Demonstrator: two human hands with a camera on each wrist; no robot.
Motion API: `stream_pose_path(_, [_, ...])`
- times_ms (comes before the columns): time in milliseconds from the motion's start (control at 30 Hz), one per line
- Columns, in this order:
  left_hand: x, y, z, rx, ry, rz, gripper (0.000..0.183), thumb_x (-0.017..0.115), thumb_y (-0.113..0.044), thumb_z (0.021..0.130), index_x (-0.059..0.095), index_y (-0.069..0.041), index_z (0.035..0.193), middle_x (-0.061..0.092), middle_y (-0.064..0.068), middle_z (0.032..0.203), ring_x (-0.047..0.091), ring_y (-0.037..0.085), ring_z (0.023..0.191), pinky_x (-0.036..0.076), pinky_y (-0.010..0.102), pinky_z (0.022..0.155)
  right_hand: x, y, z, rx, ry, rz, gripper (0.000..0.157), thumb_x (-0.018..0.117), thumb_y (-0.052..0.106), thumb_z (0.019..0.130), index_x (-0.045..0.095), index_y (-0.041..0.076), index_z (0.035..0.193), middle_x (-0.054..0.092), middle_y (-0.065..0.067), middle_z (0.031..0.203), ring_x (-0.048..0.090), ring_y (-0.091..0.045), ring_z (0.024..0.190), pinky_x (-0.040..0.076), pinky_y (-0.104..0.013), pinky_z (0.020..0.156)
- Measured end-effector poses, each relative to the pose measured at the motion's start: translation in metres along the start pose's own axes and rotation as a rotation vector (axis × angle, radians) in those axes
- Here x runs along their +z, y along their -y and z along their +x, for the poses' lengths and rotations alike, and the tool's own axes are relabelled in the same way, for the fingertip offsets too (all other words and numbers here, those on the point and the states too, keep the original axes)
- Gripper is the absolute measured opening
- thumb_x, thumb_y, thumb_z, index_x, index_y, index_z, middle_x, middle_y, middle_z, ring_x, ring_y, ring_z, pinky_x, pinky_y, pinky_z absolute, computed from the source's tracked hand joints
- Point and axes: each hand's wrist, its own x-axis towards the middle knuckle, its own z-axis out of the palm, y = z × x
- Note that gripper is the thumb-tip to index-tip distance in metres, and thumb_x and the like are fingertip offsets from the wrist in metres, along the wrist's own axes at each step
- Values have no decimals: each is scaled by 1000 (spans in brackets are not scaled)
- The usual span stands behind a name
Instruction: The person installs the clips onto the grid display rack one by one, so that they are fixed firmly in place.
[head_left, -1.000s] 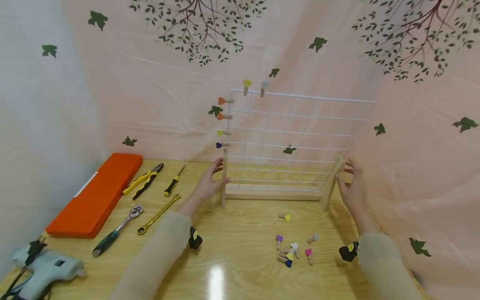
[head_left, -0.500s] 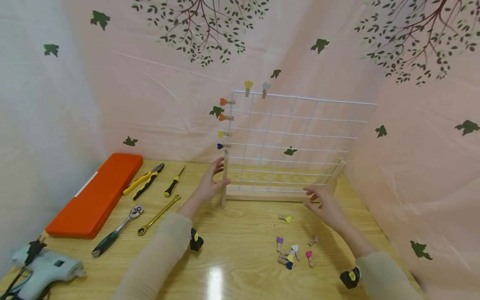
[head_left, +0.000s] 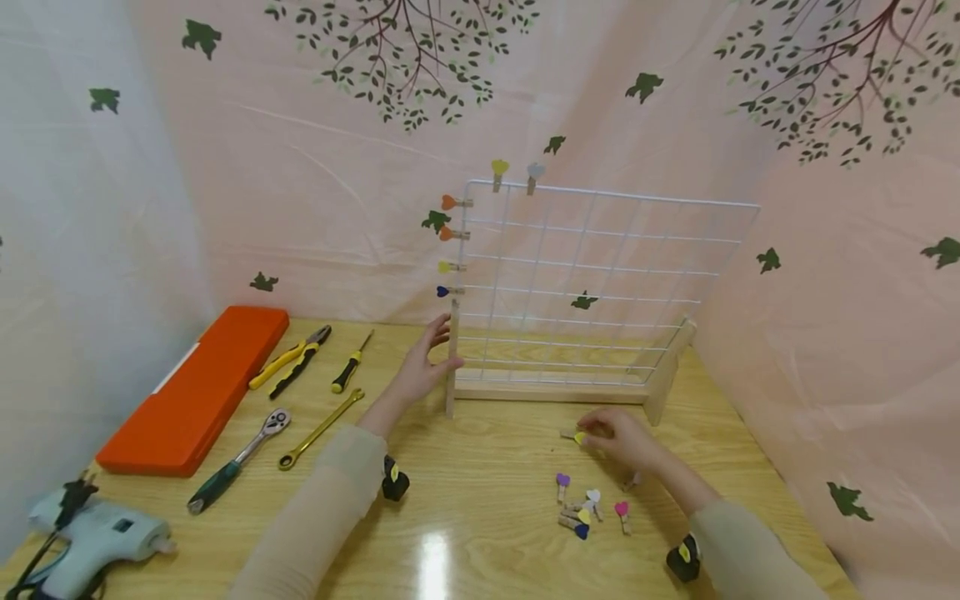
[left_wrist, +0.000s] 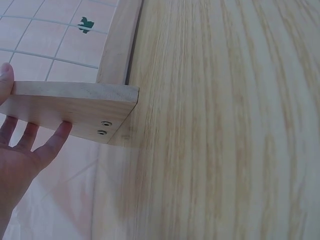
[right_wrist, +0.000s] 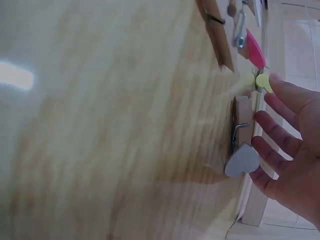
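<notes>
In the head view my left hand (head_left: 420, 367) holds the left wooden upright of a stand (head_left: 551, 392). The left wrist view shows the fingertips (left_wrist: 60, 132) on the board's outer face and the thumb at its edge. My right hand (head_left: 622, 437) is low over the table, thumb and forefinger at the heart end of a wooden clothespin with a yellow heart (head_left: 572, 436), which lies flat. In the right wrist view, a clothespin with a white-grey heart (right_wrist: 242, 160) lies beside the other fingers. A white wire grid (head_left: 592, 267) stands in the stand, with several heart clothespins clipped along its left and top edges.
Several loose clothespins (head_left: 577, 521) lie in front of the stand. On the left are an orange case (head_left: 191, 392), pliers (head_left: 292, 362), a screwdriver (head_left: 351, 367), a wrench (head_left: 322, 429), a ratchet (head_left: 240, 462) and a glue gun (head_left: 97, 533).
My right hand has left the stand's right upright and come down leftward to the yellow heart clothespin. The left hand stays on the left upright.
</notes>
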Motion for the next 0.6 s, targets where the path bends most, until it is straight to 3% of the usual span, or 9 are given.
stream_pose_path(333, [2,28,8,1,-32,39,74,64,-18,82,21,-31,141,32,11,139,34,28,127,48,44,83,-1,2,11,32,41,-3,10,67,23,79,69,16,86,59,5,83,51,-12,77,42,-28,66])
stream_pose_path(600, [2,24,8,4,-19,30,74,64,-17,82,21,-29,141,32,13,139,34,30,126,48,45,83,-11,12,15,126,55,113,12,66,22,81,68,12,88,65,2,84,61,-14,79,52,-26,67])
